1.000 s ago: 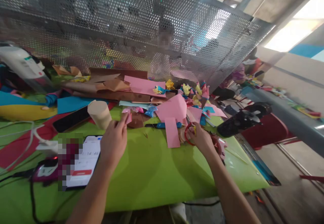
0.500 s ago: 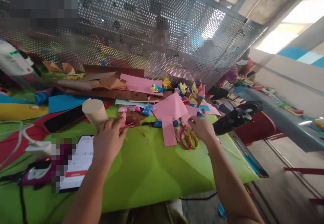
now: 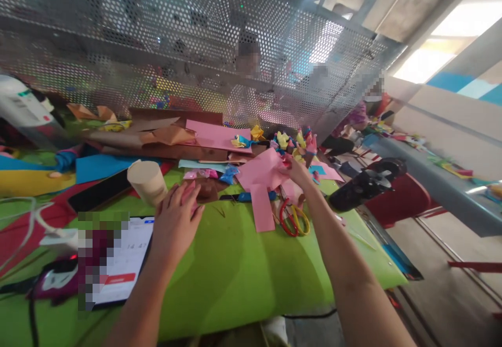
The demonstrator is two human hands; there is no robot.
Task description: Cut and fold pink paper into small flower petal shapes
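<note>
My left hand [image 3: 177, 221] rests near the table's middle, its fingers bent around a small pink paper piece [image 3: 190, 196] that they partly cover. My right hand [image 3: 297, 173] reaches to the right edge of a larger pink paper sheet [image 3: 259, 168], its fingertips closed on it. Just below that hand lie scissors [image 3: 289, 217] with one red and one yellow handle. A pink paper strip [image 3: 262, 214] crosses over a blue cutter [image 3: 245, 196]. A beige paper roll [image 3: 147, 180] stands beside my left hand.
A lit phone [image 3: 124, 263], a dark phone [image 3: 100, 187] and cables lie on the left of the green table [image 3: 243, 274]. Brown paper [image 3: 168, 151] and crumpled colored paper pieces [image 3: 300, 146] line the back by a perforated metal panel [image 3: 196, 54]. A black bottle [image 3: 364, 185] is at right.
My right hand let go of the scissors, leaving them on the table, and moved up to the pink sheet. My left hand stays around the small pink piece, its fingers now covering more of it.
</note>
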